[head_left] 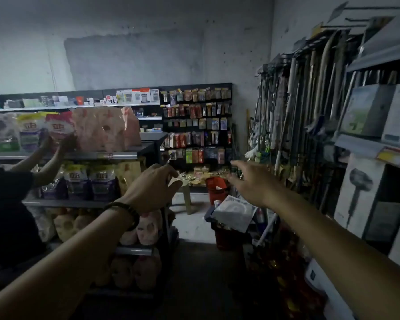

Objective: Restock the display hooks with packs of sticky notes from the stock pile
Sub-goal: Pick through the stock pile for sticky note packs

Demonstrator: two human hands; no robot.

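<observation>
Reaching down the aisle, the left hand (153, 188) seems to pinch a pale pack (177, 179); the right hand (252, 181) stretches out empty, fingers loosely spread. Beyond, the stock pile (201, 175) sits on a stool (188, 200) beneath the display hooks (196, 123). Likely approaching: next, step closer, skirting the red basket (217, 190).

Reaching toward the far pegboard display (196, 125).
Pinching a pale pack (177, 180) with left hand (153, 188); stretching right hand (252, 181) out, fingers straight.
</observation>
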